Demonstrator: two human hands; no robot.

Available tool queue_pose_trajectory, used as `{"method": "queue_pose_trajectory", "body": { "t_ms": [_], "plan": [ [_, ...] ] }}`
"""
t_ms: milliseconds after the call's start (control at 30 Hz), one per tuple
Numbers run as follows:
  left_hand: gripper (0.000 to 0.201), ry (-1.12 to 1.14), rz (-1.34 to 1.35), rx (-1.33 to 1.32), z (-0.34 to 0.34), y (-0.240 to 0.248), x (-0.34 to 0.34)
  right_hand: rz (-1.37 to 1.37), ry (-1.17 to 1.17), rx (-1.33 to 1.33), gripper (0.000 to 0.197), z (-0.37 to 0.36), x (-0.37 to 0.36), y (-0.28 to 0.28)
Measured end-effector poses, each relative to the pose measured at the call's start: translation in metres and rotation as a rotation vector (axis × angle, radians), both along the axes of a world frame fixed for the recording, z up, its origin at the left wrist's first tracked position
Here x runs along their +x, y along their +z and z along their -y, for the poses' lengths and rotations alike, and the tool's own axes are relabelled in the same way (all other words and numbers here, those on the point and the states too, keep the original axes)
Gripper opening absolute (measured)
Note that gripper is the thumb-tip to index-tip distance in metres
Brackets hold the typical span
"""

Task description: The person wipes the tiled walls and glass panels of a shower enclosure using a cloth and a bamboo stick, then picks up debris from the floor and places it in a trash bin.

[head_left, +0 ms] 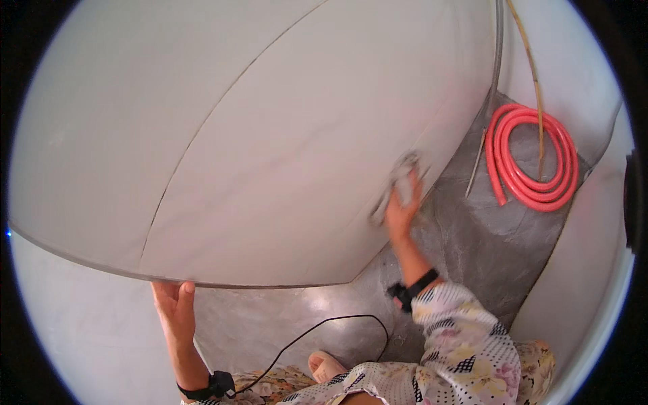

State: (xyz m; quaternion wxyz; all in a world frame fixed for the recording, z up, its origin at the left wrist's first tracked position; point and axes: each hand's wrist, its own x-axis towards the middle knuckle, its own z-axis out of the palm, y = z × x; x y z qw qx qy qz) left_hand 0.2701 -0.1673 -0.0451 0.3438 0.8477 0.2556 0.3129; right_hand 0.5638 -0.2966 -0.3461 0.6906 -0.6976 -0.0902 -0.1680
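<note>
Mottled grey floor [476,239], patch of reflected light [318,297], pale wall [587,246] at right

Soft, even light shows a motion-blurred right hand [402,210] and fisheye-bent edges.

Two hands [176,310] [402,212] — one cloth [406,162], one red hose [498,155].

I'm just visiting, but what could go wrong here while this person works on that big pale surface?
The black cable loops in front of the body from the band on the left wrist, so it might snag on something. The right hand holds a blurred grey cloth close to the edge of the pale surface, so it could slip off. The coiled red hose on the floor may be a trip hazard.
</note>
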Motion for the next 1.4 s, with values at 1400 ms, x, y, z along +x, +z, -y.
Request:
{"method": "queue_pose_trajectory", "body": {
  "t_ms": [1400],
  "plan": [
    [0.077,0.100,-0.035,-0.025,-0.001,0.002,0.000,-0.700,0.175,0.147,0.060,-0.021,-0.134,-0.106]
  ]
}}
